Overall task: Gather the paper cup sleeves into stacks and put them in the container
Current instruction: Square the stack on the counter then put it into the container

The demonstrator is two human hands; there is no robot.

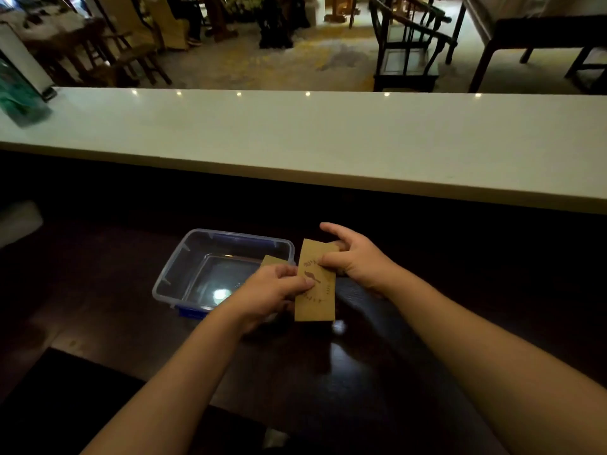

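Note:
A flat brown paper cup sleeve (316,300) with a dark bird logo stands on end over the dark counter, just right of the container. My left hand (272,290) pinches its left edge. My right hand (356,257) grips its upper right part, with the index finger stretched out. The corner of another brown sleeve (272,260) shows behind my left hand, over the container's right side. The clear plastic container (184,257), with blue clips, sits on the dark counter, and its visible floor is bare.
A white raised countertop (328,139) runs across the view beyond the dark work surface (98,307). A greenish glass object (16,93) stands on it at far left. Chairs and tables fill the room behind.

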